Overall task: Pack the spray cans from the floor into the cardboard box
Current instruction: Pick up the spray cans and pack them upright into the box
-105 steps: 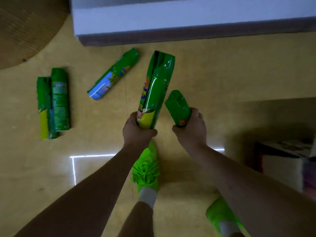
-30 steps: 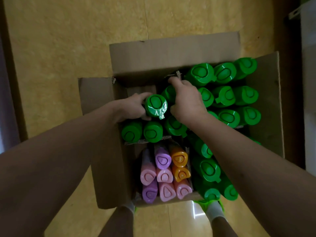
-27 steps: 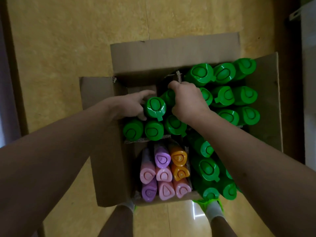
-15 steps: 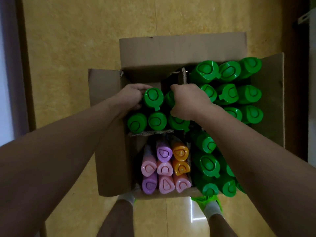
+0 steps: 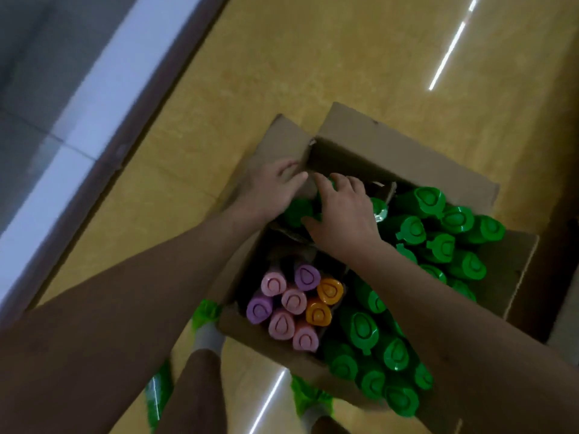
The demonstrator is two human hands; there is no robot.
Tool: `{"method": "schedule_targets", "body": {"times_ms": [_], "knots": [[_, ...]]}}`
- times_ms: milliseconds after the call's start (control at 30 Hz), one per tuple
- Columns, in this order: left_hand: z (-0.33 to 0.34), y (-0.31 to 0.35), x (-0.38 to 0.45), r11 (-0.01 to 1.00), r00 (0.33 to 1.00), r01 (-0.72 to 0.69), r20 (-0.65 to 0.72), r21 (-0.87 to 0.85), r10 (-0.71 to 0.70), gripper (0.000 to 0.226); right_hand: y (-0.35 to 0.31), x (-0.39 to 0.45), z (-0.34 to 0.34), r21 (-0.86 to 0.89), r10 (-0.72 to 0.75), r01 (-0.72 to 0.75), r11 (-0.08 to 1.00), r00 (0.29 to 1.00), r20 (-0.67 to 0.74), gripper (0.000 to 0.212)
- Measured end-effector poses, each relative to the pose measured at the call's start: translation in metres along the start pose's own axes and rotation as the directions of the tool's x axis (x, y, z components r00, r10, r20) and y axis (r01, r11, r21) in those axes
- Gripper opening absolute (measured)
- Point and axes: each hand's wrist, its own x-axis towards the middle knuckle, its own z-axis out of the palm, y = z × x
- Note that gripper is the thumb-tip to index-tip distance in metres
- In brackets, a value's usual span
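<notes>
Since half a second earlier, the view had swung, tilting the cardboard box (image 5: 410, 158) on the yellow floor (image 5: 313, 73), a white wall (image 5: 94, 89) at far left. Both hands had released their cans: left hand (image 5: 272, 189) lay loose-fingered on the box flap, right hand (image 5: 343, 214) spread over green spray cans (image 5: 438, 227) standing upright inside.

**What the person wears**

Both forearms are bare, with no sleeves, and so are the left hand (image 5: 272, 191) and right hand (image 5: 344, 214). Bright green shoes (image 5: 205, 311) with pale socks (image 5: 206, 338) show below; the lower legs are bare.
</notes>
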Motion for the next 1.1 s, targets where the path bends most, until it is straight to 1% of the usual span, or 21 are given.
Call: {"method": "schedule_targets", "body": {"times_ms": [67, 100, 167, 200, 300, 367, 467, 567, 633, 667, 733, 767, 833, 867, 933, 1000, 1100], "knots": [[-0.025, -0.021, -0.025, 0.992, 0.986, -0.044, -0.157, 0.118, 0.062, 0.049, -0.026, -0.004, 0.008, -0.024, -0.094, 0.095, 0.995, 0.995, 0.014, 0.077], [-0.038, -0.035, -0.041, 0.989, 0.975, -0.051, -0.208, 0.138, 0.079, 0.053, -0.041, -0.006, 0.015, -0.04, -0.143, 0.144, 0.989, 0.989, 0.022, 0.076], [-0.059, -0.069, -0.079, 0.99, 0.952, -0.024, -0.299, 0.142, 0.066, 0.058, -0.075, -0.016, 0.037, -0.078, -0.255, 0.258, 0.963, 0.966, 0.043, 0.073], [-0.067, -0.089, -0.101, 0.99, 0.94, 0.012, -0.339, 0.141, 0.037, 0.06, -0.093, -0.023, 0.053, -0.081, -0.311, 0.316, 0.945, 0.948, 0.062, 0.071], [-0.082, -0.168, -0.173, 0.975, 0.881, 0.205, -0.45, 0.09, -0.144, 0.064, -0.142, -0.061, 0.105, -0.049, -0.475, 0.487, 0.872, 0.866, 0.158, 0.067], [-0.082, -0.222, -0.226, 0.941, 0.808, 0.337, -0.516, 0.008, -0.285, 0.066, -0.169, -0.095, 0.143, -0.013, -0.53, 0.55, 0.835, 0.811, 0.249, 0.07], [-0.063, -0.29, -0.304, 0.866, 0.695, 0.485, -0.547, -0.123, -0.467, 0.067, -0.193, -0.142, 0.208, -0.037, -0.522, 0.576, 0.816, 0.763, 0.381, 0.074], [-0.024, -0.346, -0.37, 0.789, 0.613, 0.574, -0.524, -0.22, -0.592, 0.07, -0.195, -0.186, 0.276, -0.073, -0.472, 0.583, 0.809, 0.718, 0.511, 0.076], [0.009, -0.379, -0.404, 0.745, 0.571, 0.604, -0.498, -0.284, -0.653, 0.071, -0.187, -0.211, 0.316, -0.094, -0.362, 0.504, 0.858, 0.725, 0.586, 0.073], [0.026, -0.395, -0.418, 0.726, 0.555, 0.611, -0.482, -0.317, -0.678, 0.071, -0.182, -0.222, 0.333, -0.103, -0.282, 0.426, 0.899, 0.742, 0.608, 0.073], [0.061, -0.423, -0.441, 0.693, 0.541, 0.622, -0.439, -0.365, -0.717, 0.073, -0.171, -0.241, 0.369, -0.099, -0.076, 0.172, 0.98, 0.786, 0.613, 0.078], [0.077, -0.436, -0.451, 0.683, 0.544, 0.627, -0.417, -0.375, -0.728, 0.074, -0.166, -0.249, 0.387, -0.09, 0.033, 0.027, 0.996, 0.801, 0.597, 0.08], [0.108, -0.461, -0.468, 0.681, 0.568, 0.63, -0.377, -0.373, -0.732, 0.075, -0.157, -0.26, 0.42, -0.073, 0.219, -0.214, 0.974, 0.813, 0.54, 0.087], [0.122, -0.473, -0.476, 0.686, 0.586, 0.627, -0.357, -0.369, -0.727, 0.075, -0.153, -0.264, 0.435, -0.064, 0.284, -0.293, 0.954, 0.812, 0.51, 0.09], [0.148, -0.494, -0.487, 0.698, 0.619, 0.615, -0.324, -0.368, -0.716, 0.077, -0.146, -0.269, 0.462, -0.035, 0.34, -0.366, 0.93, 0.819, 0.463, 0.092], [0.167, -0.511, -0.494, 0.699, 0.635, 0.611, -0.297, -0.372, -0.713, 0.08, -0.143, -0.271, 0.484, 0.011, 0.352, -0.39, 0.921, 0.842, 0.409, 0.092], [0.186, -0.533, -0.499, 0.713, 0.656, 0.604, -0.286, -0.356, -0.698, 0.08, -0.142, -0.27, 0.51, 0.054, 0.44, -0.471, 0.88, 0.853, 0.28, 0.096]]}}
